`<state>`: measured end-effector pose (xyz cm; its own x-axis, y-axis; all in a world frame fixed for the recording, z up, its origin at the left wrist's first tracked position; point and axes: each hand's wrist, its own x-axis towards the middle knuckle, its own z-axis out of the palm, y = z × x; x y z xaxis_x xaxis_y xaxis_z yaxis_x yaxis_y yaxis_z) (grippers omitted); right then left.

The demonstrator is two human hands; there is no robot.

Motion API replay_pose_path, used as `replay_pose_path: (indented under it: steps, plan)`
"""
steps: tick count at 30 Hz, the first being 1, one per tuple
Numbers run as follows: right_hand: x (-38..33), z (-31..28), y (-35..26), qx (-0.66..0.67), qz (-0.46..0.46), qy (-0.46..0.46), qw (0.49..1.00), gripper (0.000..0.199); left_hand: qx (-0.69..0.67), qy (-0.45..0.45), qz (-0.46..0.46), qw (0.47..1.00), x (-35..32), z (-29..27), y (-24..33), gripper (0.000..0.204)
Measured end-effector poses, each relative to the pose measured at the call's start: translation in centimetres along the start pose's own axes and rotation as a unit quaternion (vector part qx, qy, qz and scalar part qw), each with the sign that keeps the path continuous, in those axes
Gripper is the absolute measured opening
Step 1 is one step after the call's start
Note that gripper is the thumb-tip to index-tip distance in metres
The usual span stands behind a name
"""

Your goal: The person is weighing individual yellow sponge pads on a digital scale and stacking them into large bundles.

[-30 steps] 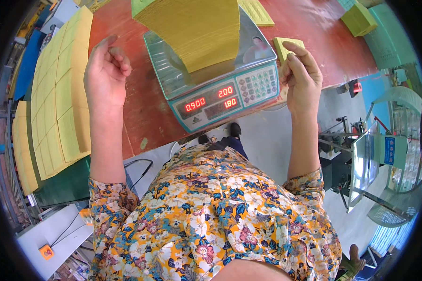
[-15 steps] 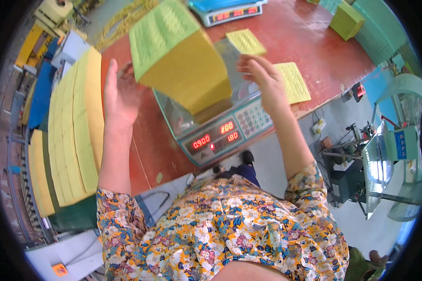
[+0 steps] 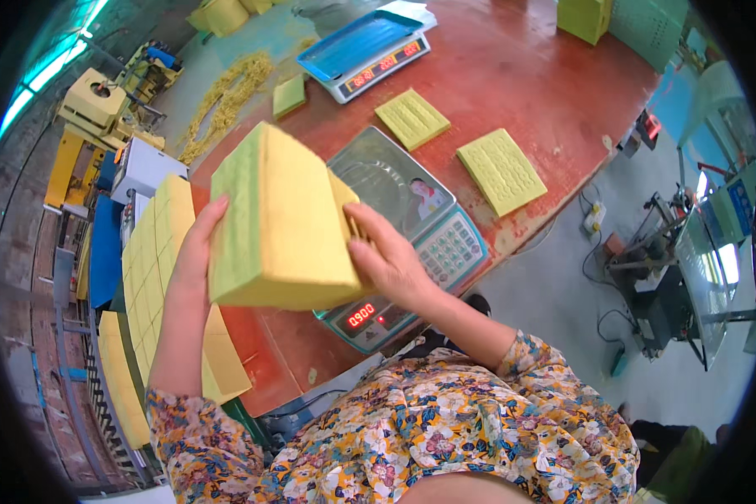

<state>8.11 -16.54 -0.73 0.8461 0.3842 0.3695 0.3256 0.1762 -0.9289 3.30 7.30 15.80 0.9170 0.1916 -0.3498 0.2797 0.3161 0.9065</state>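
Note:
Between my hands I carry a thick block of yellow paper sheets, lifted and tilted, its embossed greenish face turned left. My left hand presses against that left side, thumb up, the other fingers hidden behind the block. On the opposite side my right hand grips the block with its fingers curled against the edge. Below and beyond it is a digital scale with a bare metal pan, a keypad and red lit digits; the block covers part of its near left side.
Two thin embossed yellow pads lie right of the scale on the red table. A second scale with a blue tray stands farther back, near a small yellow pad. Rows of yellow paper blocks stand at left. Another block sits far right.
Both hands have closed on the block, which was standing on the scale pan. It has come up off the pan, toward me and to the left. The view has shifted too.

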Motion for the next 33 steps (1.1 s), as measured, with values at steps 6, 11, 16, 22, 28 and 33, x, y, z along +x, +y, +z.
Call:
replay_pose_path:
  steps: [6,11,16,22,28,33]
  plan:
    - [-6.8,-3.6,-0.3,0.159,0.259,0.006,0.953,0.036,0.069,-0.015,0.010,0.997,0.4,0.1,-0.5,0.046]
    - [-6.1,-2.6,2.1,0.342,0.373,-0.022,0.862,0.036,0.060,-0.018,0.004,0.998,1.8,1.1,-1.0,0.051]
    - [-5.9,-4.1,1.5,0.377,0.393,-0.082,0.835,0.044,0.072,-0.027,0.000,0.997,1.0,2.3,-2.2,0.054]
    - [-4.3,-12.7,-0.8,0.296,0.357,-0.068,0.883,0.052,0.034,-0.026,0.004,0.999,1.9,9.9,-4.0,0.054]
    - [2.9,-28.7,0.8,0.191,0.269,0.034,0.943,0.054,0.116,-0.017,0.122,0.986,10.6,23.9,-4.9,0.057]
    - [14.0,-48.3,6.9,0.151,0.301,0.001,0.942,0.053,-0.056,-0.130,0.064,0.988,24.1,39.8,-8.2,0.065]
